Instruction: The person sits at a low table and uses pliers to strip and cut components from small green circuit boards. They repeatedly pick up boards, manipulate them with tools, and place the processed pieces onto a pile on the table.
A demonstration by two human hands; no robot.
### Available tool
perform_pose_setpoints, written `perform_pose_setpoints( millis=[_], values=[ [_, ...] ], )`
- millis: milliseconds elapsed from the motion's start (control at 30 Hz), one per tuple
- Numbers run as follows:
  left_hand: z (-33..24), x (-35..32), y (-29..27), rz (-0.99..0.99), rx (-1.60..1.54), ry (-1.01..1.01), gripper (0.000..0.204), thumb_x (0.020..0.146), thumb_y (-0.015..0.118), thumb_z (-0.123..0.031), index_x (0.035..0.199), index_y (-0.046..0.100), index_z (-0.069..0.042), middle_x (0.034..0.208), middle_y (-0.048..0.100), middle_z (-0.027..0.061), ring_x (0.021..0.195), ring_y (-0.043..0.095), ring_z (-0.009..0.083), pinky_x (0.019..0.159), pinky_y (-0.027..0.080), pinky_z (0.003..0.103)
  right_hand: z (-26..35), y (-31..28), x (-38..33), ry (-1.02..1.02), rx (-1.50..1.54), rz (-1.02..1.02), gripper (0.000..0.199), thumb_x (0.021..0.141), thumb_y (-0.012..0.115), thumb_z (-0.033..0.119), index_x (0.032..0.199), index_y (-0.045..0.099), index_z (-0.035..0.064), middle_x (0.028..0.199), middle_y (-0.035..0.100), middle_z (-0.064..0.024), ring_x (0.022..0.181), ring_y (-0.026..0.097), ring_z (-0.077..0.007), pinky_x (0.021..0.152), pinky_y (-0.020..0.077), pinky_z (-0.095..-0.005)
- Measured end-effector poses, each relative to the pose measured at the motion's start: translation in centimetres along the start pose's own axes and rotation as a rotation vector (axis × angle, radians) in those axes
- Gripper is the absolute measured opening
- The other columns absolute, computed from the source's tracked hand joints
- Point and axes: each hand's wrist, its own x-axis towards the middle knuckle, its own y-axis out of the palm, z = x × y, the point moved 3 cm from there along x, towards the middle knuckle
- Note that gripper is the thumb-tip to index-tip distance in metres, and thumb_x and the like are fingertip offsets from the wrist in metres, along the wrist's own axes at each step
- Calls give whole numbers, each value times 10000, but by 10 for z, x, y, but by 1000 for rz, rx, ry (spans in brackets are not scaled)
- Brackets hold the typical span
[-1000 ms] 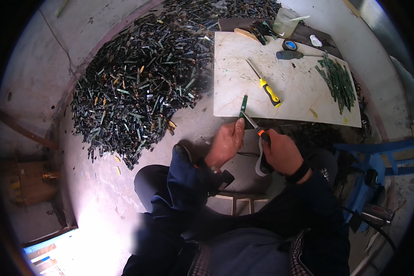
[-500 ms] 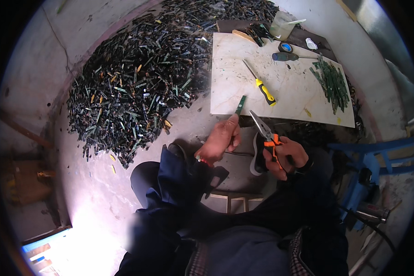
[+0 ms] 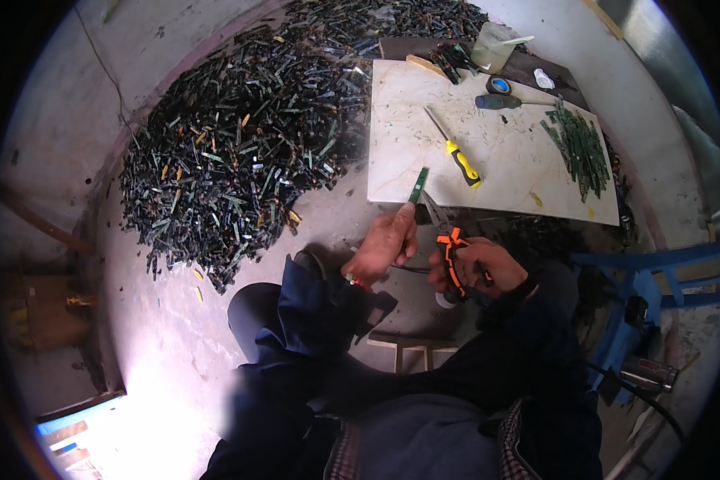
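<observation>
Left hand: your left hand [image 3: 388,244] is closed in a pinch, thumb against fingers, on the lower end of a narrow, flat green strip [image 3: 418,184].
Green strip: it points up and away from you, its upper part over the near edge of a large, flat white board [image 3: 392,136].
Right hand: your right hand [image 3: 480,268] curls loosely around long-nosed metal pliers with orange-and-black handles [image 3: 451,260].
Pliers' nose: it reaches up and left, right beside the strip; you cannot tell from this view whether the two touch, or how far the jaws are parted.
Board, middle: a yellow-and-black-handled tool with a straight metal shaft [image 3: 462,164] lies diagonally, beyond the strip and to its right.
Board, right: you have a loose pile of long green strips [image 3: 580,148] there.
Board, far side: a screwdriver with a dark blue handle [image 3: 498,102] lies near a black tape roll with a blue core [image 3: 498,86].
Beyond the board: a translucent plastic cup [image 3: 490,54] stands with a pale stick in it.
Floor, your left: a broad heap of dark, narrow strips [image 3: 232,144] spreads out.
</observation>
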Motion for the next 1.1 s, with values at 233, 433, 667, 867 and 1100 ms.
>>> perform_pose_setpoints(
  millis=[233, 433, 667, 867, 1100],
  values=[
    [1, -1, -2, -3, -13, -20, 542, 968, 352, -544, 694, 422, -82, 565, 469, 49, 484, 407, 126, 485, 346, 265, -4, -3, 7, 44, 49, 45, 423, 925, 408, 225, 1114, 578, -114, 970, 656, -258, 831, 666, -270, 635, 498, -278],
    [-1, 0, -2, -15, -24, -41, 547, 971, 341, -545, 686, 415, -84, 569, 468, 48, 483, 403, 126, 483, 340, 265, 3, 8, 4, 85, 55, 61, 438, 941, 408, 264, 1191, 521, -78, 993, 650, -223, 834, 677, -279, 497, 488, -245],
    [-1, 1, 1, -37, -14, -47, 581, 974, 320, -557, 644, 402, -86, 539, 446, 41, 465, 387, 124, 468, 325, 268, -5, 4, 12, 115, 90, 70, 458, 924, 397, 300, 1185, 523, -54, 1003, 650, -211, 843, 675, -294, 503, 501, -252],
    [4, 4, 0, -33, -2, -46, 596, 980, 301, -553, 623, 397, -85, 536, 448, 43, 465, 388, 124, 466, 325, 271, -5, 6, 14, 132, 95, 6, 496, 888, 429, 351, 1150, 535, -57, 949, 658, -201, 789, 672, -283, 492, 498, -257],
    [4, 2, -2, -17, -22, -41, 560, 970, 339, -567, 707, 440, -84, 573, 480, 39, 480, 418, 116, 460, 340, 267, -6, 4, 13, 144, 124, 2, 470, 913, 393, 318, 1136, 570, -56, 897, 662, -175, 733, 652, -269, 477, 447, -250]
  ],
)
